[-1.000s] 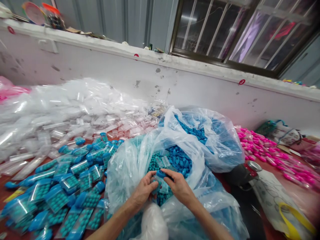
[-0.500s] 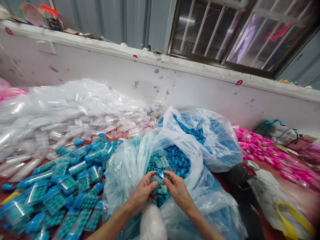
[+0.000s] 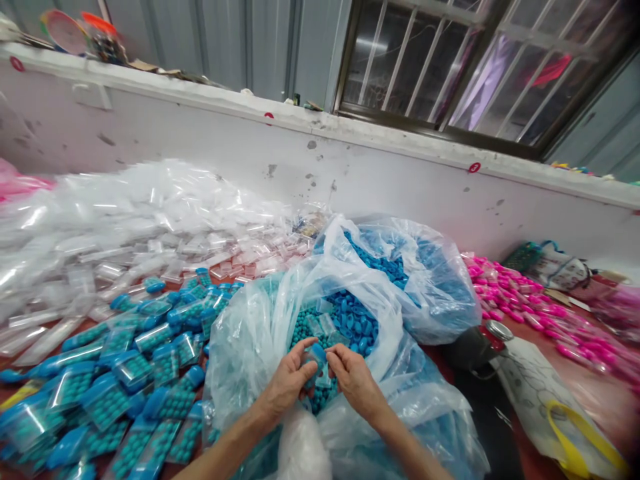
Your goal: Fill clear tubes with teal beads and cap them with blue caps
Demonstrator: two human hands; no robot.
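Over an open plastic bag, my left hand (image 3: 290, 372) is closed around a small clear container with a blue cap (image 3: 317, 352) at its top. The container's body is mostly hidden by my fingers. My right hand (image 3: 353, 377) is pinched at the right edge of that cap. Below both hands, the translucent bag (image 3: 260, 327) holds teal beads (image 3: 303, 328), loose blue caps (image 3: 356, 320) and a few clear containers (image 3: 321, 326). To the left lies a pile of capped containers filled with teal beads (image 3: 133, 368).
Empty clear containers (image 3: 145, 220) are heaped at the back left. Behind my hands stands a second bag (image 3: 440, 287) of blue caps. Pink pieces (image 3: 515, 300), a dark cup-like object (image 3: 470, 350) and a white bag with a yellow strap (image 3: 540, 393) lie to the right.
The blue cap has turned and now sits upright over the container in my left hand. My right fingers have shifted slightly down at its right side.
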